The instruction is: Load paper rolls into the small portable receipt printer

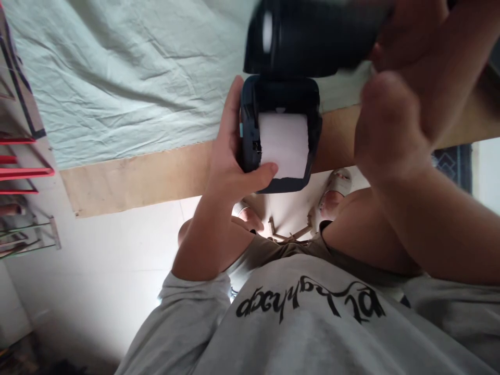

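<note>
Right hand (394, 99) (blurred) above printer (279, 133); left fingers (230, 120) clasp it.

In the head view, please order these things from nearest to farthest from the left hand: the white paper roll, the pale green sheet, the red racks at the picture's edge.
1. White paper roll: inside the open black printer that the left hand grips; the thumb touches it.
2. Pale green sheet: on the wooden table, behind the hand.
3. Red racks: at the far left edge of the picture.
</note>
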